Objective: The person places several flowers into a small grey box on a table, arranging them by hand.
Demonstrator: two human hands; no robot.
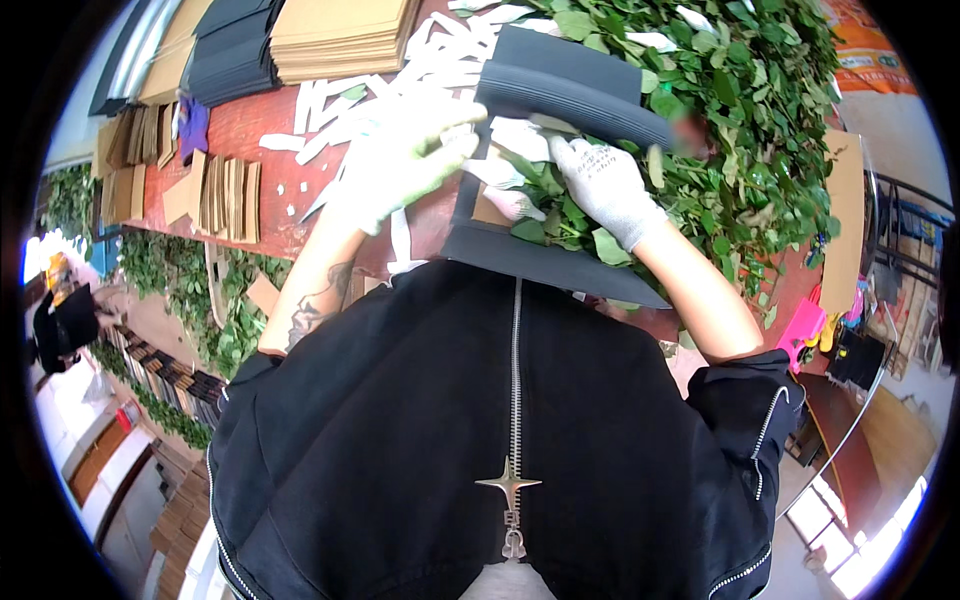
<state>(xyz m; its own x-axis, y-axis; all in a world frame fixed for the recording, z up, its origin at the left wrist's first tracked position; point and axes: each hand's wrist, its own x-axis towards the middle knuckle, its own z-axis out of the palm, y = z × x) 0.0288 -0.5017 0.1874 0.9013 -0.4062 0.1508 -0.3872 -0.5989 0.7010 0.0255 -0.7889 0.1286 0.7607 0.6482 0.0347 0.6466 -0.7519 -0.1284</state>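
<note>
My left hand (pixel 420 165), in a pale yellowish glove, is raised with its fingers apart beside white-sleeved flower buds (pixel 500 172). My right hand (pixel 605 185), in a white knit glove, curls its fingers around leafy flower stems (pixel 548 185) just right of those buds; its fingertips are partly hidden. A pinkish bud (pixel 515 204) in a sleeve lies below them. Under and around the bunch is a dark corrugated sheet (pixel 565 70), its ridged part bent across above my right hand and its near flap (pixel 540 262) close to my jacket.
Loose white sleeves (pixel 330 125) litter the red table (pixel 225 135). Stacks of brown sheets (pixel 340 40) and black sheets (pixel 235 50) stand at the far left, small brown cards (pixel 230 200) nearer. A leafy heap (pixel 740 150) covers the right side. A pink tool (pixel 803 328) is at lower right.
</note>
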